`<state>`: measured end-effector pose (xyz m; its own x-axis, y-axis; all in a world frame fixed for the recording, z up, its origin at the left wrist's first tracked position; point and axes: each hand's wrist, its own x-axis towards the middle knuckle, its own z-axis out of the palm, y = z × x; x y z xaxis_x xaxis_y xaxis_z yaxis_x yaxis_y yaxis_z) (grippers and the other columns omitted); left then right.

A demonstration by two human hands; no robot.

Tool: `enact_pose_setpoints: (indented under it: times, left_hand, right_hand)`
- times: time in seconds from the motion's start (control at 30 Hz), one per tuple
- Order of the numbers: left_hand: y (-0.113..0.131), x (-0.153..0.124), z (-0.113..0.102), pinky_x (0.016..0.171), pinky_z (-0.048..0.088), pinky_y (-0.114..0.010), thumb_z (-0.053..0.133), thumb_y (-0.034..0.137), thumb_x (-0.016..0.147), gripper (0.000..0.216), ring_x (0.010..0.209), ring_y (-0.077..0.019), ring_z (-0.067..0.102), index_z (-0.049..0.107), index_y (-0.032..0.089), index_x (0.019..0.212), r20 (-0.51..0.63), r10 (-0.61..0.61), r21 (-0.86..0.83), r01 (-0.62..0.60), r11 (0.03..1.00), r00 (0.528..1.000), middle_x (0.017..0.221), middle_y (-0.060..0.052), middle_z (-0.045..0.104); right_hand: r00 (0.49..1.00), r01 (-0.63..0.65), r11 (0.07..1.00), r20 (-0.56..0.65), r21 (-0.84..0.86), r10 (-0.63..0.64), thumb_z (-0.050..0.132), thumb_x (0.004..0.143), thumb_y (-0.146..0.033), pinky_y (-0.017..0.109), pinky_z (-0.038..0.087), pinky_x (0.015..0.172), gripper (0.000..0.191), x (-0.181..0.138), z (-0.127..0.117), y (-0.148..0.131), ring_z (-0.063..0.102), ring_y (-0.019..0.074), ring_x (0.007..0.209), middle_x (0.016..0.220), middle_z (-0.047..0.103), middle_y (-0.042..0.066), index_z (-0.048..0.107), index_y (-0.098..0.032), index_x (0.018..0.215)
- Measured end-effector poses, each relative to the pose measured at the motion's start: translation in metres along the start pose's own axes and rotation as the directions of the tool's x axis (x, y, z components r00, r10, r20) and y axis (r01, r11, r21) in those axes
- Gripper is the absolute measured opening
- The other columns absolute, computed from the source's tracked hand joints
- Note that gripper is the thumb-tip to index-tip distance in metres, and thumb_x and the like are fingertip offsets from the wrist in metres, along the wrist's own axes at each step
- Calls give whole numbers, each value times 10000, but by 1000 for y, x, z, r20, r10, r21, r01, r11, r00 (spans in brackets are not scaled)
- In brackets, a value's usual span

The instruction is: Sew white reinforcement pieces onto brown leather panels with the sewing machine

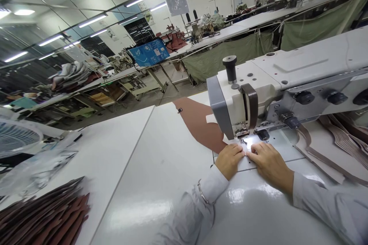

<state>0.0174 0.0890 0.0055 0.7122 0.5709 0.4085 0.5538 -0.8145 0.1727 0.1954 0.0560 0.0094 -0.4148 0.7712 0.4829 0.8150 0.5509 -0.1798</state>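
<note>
A brown leather-like panel (pixel 198 124) lies flat on the white table, its near tip running in behind my left hand (pixel 230 159). The fingers of that hand are pressed together at the panel's edge, just in front of the sewing machine's (pixel 244 107) needle area. My right hand (pixel 268 162) is beside it, fingers bent and closed, thumb close to the left fingertips. What lies under the right fingers is hidden. A bright lamp lights the machine bed (pixel 253 141) right behind both hands.
Stacked brown cut pieces (pixel 54 214) lie at the lower left. More layered strips (pixel 339 138) sit right of the machine. A fan (pixel 18 138) and clear plastic bags (pixel 40 172) are at the left. Further tables with a blue bag (pixel 149 52) stand behind.
</note>
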Motion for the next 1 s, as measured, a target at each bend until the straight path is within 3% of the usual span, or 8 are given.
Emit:
enact_pose_setpoints:
  times: [0.17, 0.33, 0.53, 0.83, 1.0]
  left_hand:
    - [-13, 4, 8, 946, 464, -321, 398, 15, 805, 276, 1052, -165, 536, 592, 129, 966, 2, -17, -6, 17, 1000, 1000, 1025, -74, 633]
    - [-22, 10, 11, 856, 519, -299, 440, -27, 734, 361, 971, -159, 584, 585, 140, 1020, 64, -110, 49, 107, 993, 992, 1067, -66, 634]
    - [-25, 15, 9, 801, 534, -318, 456, -38, 712, 347, 903, -181, 596, 600, 150, 965, 118, -189, 103, 178, 979, 975, 939, -51, 661]
    - [-26, 14, 11, 789, 538, -318, 438, -40, 710, 379, 889, -178, 598, 593, 141, 1004, 81, -180, 115, 170, 979, 980, 926, -63, 661]
    - [-29, 11, 14, 785, 536, -310, 438, -50, 685, 405, 860, -179, 603, 614, 162, 981, -11, -167, 77, 168, 983, 986, 912, -51, 671]
  right_hand:
    - [1000, -19, 999, -2, -29, 19, 401, 745, 8, 276, 249, 644, 290, 10, 4, 5, 362, 154, 698, 757, 490, 40, 607, -179, 825]
    - [999, -29, 997, -20, -78, 27, 416, 768, -23, 276, 246, 632, 323, 13, 7, 8, 386, 158, 707, 783, 507, 51, 620, -201, 944]
    - [999, -35, 998, -34, -49, 33, 397, 809, -58, 271, 272, 654, 296, 8, 9, 8, 418, 152, 726, 803, 521, 57, 620, -186, 957]
    - [998, -36, 997, -51, -72, 32, 398, 794, -48, 287, 273, 678, 296, 7, 13, 9, 379, 169, 717, 830, 521, 69, 624, -182, 929]
    - [997, -77, 996, -30, -50, 75, 450, 766, -30, 288, 273, 692, 242, 10, 11, 3, 367, 170, 724, 791, 504, 53, 610, -181, 867]
